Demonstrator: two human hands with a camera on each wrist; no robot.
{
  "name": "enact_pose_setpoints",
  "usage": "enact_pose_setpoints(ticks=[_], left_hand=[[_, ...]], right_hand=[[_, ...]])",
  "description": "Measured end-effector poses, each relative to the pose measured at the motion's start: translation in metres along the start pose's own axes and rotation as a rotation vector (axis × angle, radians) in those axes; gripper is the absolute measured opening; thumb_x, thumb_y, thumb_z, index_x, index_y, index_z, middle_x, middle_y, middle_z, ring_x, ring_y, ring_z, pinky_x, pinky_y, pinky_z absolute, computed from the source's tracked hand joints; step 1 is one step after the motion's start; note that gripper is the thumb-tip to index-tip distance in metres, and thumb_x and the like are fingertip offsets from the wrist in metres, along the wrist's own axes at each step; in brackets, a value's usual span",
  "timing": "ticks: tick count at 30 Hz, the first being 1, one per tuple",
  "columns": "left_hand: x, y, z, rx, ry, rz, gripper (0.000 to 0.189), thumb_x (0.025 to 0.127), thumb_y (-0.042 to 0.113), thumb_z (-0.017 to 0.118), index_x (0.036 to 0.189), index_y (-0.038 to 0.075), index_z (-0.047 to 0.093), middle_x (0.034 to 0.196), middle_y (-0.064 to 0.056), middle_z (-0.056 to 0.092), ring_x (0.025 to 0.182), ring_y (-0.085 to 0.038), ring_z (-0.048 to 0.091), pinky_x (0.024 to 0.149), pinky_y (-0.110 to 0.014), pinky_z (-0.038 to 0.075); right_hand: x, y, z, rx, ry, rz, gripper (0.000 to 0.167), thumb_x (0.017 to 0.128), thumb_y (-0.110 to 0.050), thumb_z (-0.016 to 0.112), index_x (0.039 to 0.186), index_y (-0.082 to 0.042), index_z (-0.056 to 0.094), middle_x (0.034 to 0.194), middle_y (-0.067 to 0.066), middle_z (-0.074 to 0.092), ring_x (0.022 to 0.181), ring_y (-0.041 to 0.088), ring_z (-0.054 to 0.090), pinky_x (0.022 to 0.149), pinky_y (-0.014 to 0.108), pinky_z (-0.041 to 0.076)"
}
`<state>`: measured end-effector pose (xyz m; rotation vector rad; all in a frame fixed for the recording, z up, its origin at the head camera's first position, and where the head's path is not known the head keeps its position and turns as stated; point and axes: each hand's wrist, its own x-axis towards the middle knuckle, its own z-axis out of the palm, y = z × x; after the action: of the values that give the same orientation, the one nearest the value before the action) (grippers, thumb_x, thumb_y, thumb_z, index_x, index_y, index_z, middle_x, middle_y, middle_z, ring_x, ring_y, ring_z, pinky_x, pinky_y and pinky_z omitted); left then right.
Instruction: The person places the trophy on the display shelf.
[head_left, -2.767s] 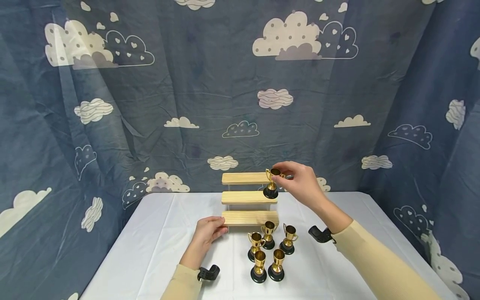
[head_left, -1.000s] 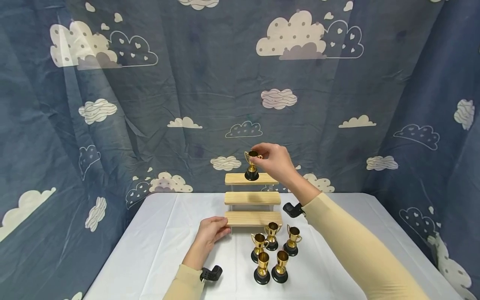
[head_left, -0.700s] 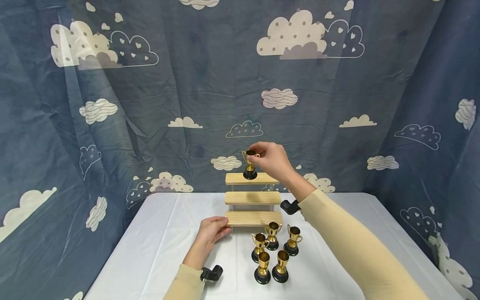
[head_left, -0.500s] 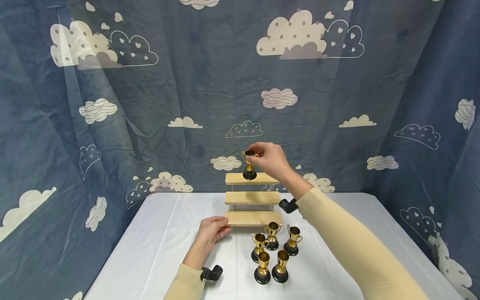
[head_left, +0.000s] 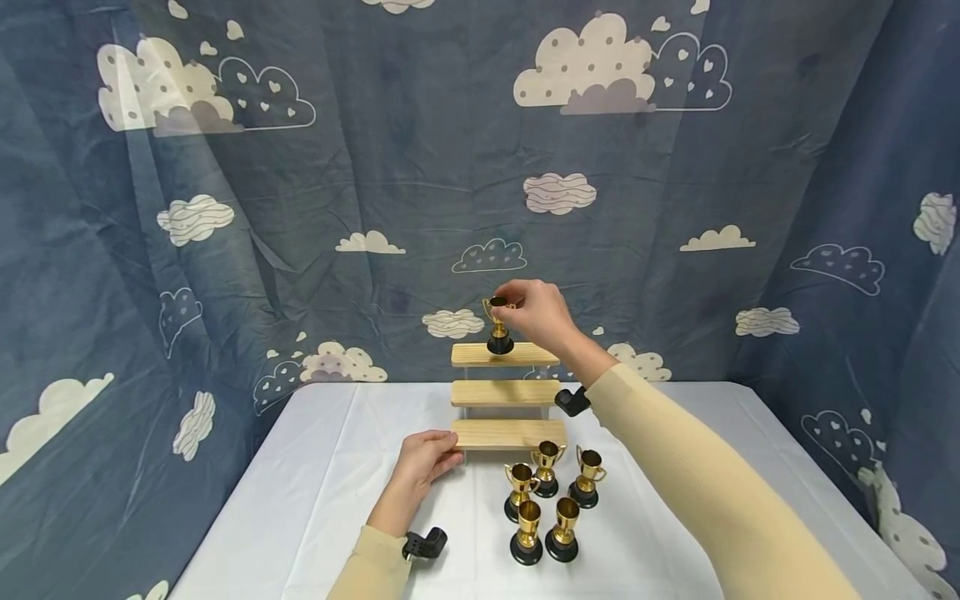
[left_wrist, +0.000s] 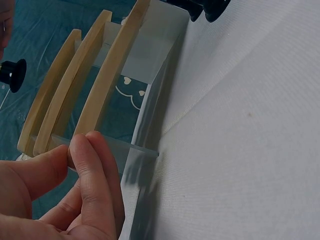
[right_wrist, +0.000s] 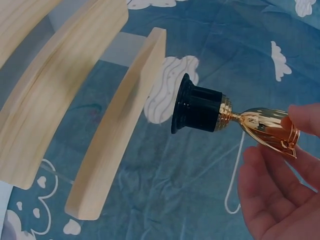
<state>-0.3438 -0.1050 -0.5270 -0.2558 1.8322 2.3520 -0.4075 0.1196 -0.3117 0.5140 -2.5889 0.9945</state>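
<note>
A three-step display stand with wooden shelves (head_left: 510, 433) and clear side panels stands on the white table. My left hand (head_left: 422, 462) pinches the left end of its lowest shelf between thumb and fingers, as the left wrist view (left_wrist: 92, 185) also shows. At the top shelf (head_left: 536, 356), my right hand (head_left: 540, 315) holds a small gold trophy cup (right_wrist: 260, 125) by its bowl, upright, left of the shelf's middle. In the right wrist view a gap shows between the cup's black base (right_wrist: 197, 107) and that shelf's wood.
Several more gold trophy cups with black bases, one of them a front cup (head_left: 527, 533), stand grouped before the stand's right half. White cloth covers the table (head_left: 337, 467). A dark blue curtain (head_left: 420, 167) with cloud prints hangs behind and at both sides.
My right hand has carried the trophy cup up and left, from beside the stand to over the top shelf, and barely moves lately. My left hand has stayed at the lowest shelf.
</note>
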Motion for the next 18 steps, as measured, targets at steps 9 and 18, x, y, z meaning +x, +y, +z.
enact_pose_setpoints(ticks=[9, 18], left_hand=[[0.0, -0.001, 0.001, 0.0, -0.006, -0.001, 0.028, 0.093, 0.003, 0.072, 0.114, -0.012, 0.064, 0.086, -0.014, 0.069, 0.071, -0.017, 0.07, 0.07, -0.027, 0.062], [-0.001, 0.0, 0.0, -0.003, 0.001, 0.0, 0.026, 0.093, 0.003, 0.071, 0.112, -0.013, 0.064, 0.084, -0.014, 0.068, 0.069, -0.017, 0.069, 0.069, -0.027, 0.062]], right_hand=[[0.006, 0.008, 0.005, -0.012, 0.01, 0.033, 0.028, 0.094, -0.034, 0.073, 0.118, -0.021, 0.072, 0.112, -0.002, 0.069, 0.098, 0.019, 0.064, 0.081, 0.042, 0.055], [0.008, 0.021, 0.012, -0.007, 0.023, 0.047, 0.03, 0.094, -0.034, 0.072, 0.12, -0.018, 0.072, 0.114, 0.001, 0.07, 0.098, 0.021, 0.064, 0.082, 0.044, 0.055]])
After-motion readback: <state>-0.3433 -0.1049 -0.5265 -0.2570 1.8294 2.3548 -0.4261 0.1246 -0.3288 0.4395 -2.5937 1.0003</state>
